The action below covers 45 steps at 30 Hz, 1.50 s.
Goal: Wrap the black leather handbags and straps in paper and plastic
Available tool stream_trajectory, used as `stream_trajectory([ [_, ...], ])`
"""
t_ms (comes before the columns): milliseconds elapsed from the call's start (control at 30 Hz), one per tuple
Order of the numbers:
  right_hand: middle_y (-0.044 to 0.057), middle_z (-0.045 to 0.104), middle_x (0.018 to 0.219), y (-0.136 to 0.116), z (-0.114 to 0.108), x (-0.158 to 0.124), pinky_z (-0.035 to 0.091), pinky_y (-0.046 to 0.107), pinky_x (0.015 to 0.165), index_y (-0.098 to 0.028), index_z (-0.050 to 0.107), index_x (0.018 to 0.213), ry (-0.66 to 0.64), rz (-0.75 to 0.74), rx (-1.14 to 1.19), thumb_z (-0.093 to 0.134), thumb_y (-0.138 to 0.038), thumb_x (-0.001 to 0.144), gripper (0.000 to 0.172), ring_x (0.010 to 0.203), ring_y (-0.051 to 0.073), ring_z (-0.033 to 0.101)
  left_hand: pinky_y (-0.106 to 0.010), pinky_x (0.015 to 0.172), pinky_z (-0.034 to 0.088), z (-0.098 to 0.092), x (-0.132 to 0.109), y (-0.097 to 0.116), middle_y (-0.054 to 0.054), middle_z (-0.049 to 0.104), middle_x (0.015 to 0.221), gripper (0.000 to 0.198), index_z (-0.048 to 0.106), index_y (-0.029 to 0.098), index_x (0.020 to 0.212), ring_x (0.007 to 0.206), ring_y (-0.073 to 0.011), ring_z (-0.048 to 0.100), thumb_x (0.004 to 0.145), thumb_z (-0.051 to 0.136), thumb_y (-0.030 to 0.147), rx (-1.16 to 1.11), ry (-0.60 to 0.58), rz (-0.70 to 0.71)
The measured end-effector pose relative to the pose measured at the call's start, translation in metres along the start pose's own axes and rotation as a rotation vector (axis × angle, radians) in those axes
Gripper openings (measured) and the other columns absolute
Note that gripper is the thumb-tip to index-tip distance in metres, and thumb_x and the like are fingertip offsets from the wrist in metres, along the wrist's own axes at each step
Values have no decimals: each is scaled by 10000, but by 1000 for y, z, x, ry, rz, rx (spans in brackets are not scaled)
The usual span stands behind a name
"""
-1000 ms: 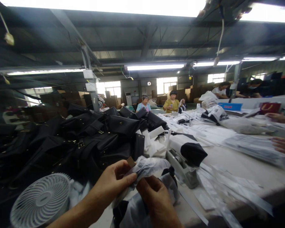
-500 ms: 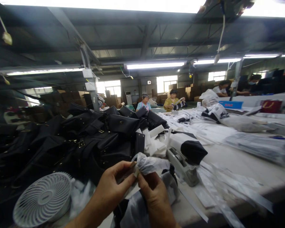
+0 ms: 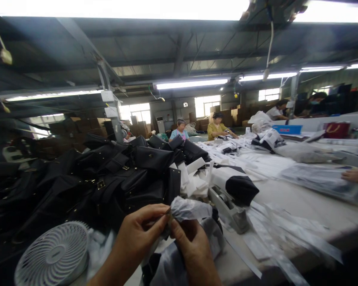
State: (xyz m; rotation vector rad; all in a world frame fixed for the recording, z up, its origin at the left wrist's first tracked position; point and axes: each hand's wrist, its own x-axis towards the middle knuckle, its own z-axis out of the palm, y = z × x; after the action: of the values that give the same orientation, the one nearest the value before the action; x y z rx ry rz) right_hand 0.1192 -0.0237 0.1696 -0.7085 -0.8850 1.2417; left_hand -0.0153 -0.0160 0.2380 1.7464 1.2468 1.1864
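Observation:
Near the bottom middle, my left hand (image 3: 141,229) pinches a small brownish piece (image 3: 168,212) between thumb and fingers. My right hand (image 3: 192,242) meets it there, its thumb and fingers closed at the base of a crumpled translucent plastic wrap (image 3: 189,208). What exactly the right fingertips grip is hard to make out. Below and behind both hands lies a dark item in greyish translucent covering (image 3: 170,264), partly hidden by the right wrist. A grey tape dispenser (image 3: 231,210) stands just right of the hands.
Black bags (image 3: 152,157) are heaped at the left. A white fan (image 3: 53,254) sits at lower left. White foam pieces (image 3: 193,178), a black-and-white bundle (image 3: 238,184) and plastic strips (image 3: 274,238) lie on the table (image 3: 301,202). Another person's hand (image 3: 356,176) reaches in at right.
Both hands stay together, with the fingertips slightly shifted around the small piece. The person in yellow has lowered their hands to the table. Another person's hand reaches further in from the right.

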Motion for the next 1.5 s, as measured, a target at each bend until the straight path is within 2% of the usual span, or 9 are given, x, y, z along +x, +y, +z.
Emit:
stream_trajectory([
  [100, 31, 692, 785, 0, 0, 0, 524, 290, 774, -181, 676, 946, 9, -8, -11, 766, -466, 757, 354, 848, 230, 666, -305, 717, 589, -1, 2, 6, -87, 755, 1045, 453, 707, 206, 1118, 874, -249, 727, 732, 761, 437, -58, -75, -73],
  [200, 51, 707, 883, 0, 0, 1, 519, 294, 804, -181, 666, 979, 0, -23, -35, 739, -478, 779, 365, 899, 236, 661, -279, 717, 571, -2, 5, 8, -88, 769, 963, 418, 717, 176, 1078, 848, -232, 726, 746, 759, 426, -37, -132, -77],
  [367, 36, 674, 822, 0, -1, 0, 518, 307, 801, -179, 650, 1021, -40, -20, -92, 698, -512, 811, 397, 848, 226, 650, -247, 687, 553, -1, 6, 0, -59, 770, 894, 326, 747, 187, 961, 802, -204, 717, 745, 765, 430, -77, -70, -88],
  [667, 92, 718, 992, 4, 2, 2, 529, 352, 857, -166, 650, 1039, 39, -32, -58, 719, -552, 755, 484, 932, 274, 669, -196, 648, 525, 8, -6, -4, 8, 718, 775, 129, 738, 229, 797, 721, -140, 680, 787, 727, 358, 98, 87, 150],
  [800, 103, 711, 1084, -4, 5, 2, 505, 377, 924, -161, 636, 1110, -20, -15, -32, 710, -528, 777, 501, 1035, 293, 648, -173, 634, 523, 10, -8, -6, 33, 698, 782, 29, 720, 256, 817, 708, -112, 676, 820, 697, 275, 253, 152, 340],
  [1033, 100, 721, 1051, -12, 5, 0, 524, 366, 864, -165, 684, 951, -48, -7, -26, 724, -547, 758, 429, 974, 283, 660, -134, 731, 546, 9, -18, -6, 8, 721, 911, 137, 682, 234, 969, 813, -97, 705, 878, 619, 154, 593, 240, 750],
  [1167, 86, 724, 1025, -14, 4, -1, 511, 371, 898, -170, 661, 1118, -67, 0, 8, 738, -520, 767, 502, 978, 269, 658, -157, 867, 537, 10, -24, -1, -52, 723, 1020, 226, 668, 179, 1098, 950, -120, 702, 917, 539, 136, 779, 229, 874],
  [1300, 98, 719, 1070, -15, 3, -3, 501, 385, 942, -166, 660, 1125, -116, 29, 92, 741, -467, 795, 453, 1026, 269, 658, -226, 948, 529, 13, -28, -3, -124, 698, 1154, 315, 649, 119, 1179, 1079, -181, 673, 900, 501, 125, 933, 221, 911],
  [1500, 115, 731, 1082, -3, -4, 2, 494, 405, 968, -168, 695, 1055, -116, -6, 147, 795, -444, 746, 426, 1056, 287, 667, -287, 1054, 467, 16, -37, -16, -153, 619, 1318, 409, 607, 118, 1276, 1219, -243, 593, 870, 573, 154, 995, 194, 791],
])
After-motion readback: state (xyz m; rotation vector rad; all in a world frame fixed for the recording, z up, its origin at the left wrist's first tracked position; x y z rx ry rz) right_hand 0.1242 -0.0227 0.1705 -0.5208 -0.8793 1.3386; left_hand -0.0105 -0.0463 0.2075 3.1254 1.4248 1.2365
